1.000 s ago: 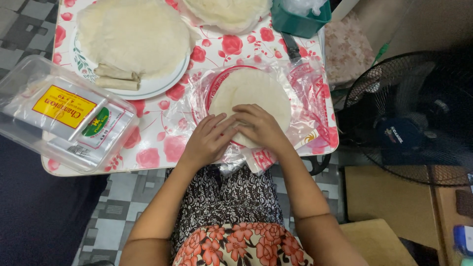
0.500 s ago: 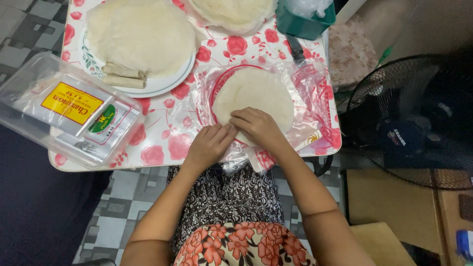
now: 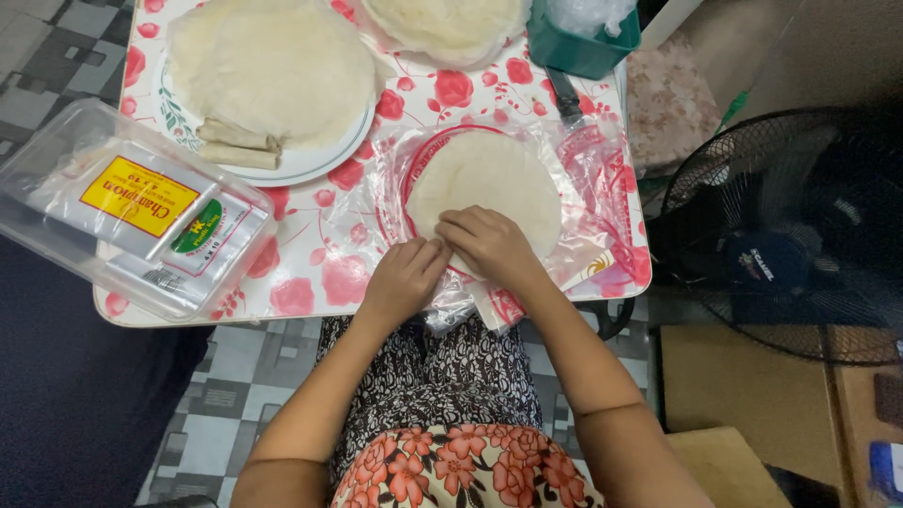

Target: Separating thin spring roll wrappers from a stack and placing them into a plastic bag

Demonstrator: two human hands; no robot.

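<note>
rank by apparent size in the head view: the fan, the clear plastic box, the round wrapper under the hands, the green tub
1. fan, largest, though cut off at the frame edge
2. clear box
3. round wrapper, part hidden by the hands
4. green tub, smallest, partly out of frame

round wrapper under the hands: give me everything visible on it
The round wrapper is a thin, pale cream sheet, matte and soft-looking like dough or rice paper, roughly circular. It lies flat on a crinkled clear plastic bag with red print, at the near right part of the flowered table. Its far and side edges are free; the near edge is covered by both hands. The left hand touches the near-left rim, and the right hand rests on it, fingers curled at the edge. Whether that edge is lifted cannot be seen.
</note>
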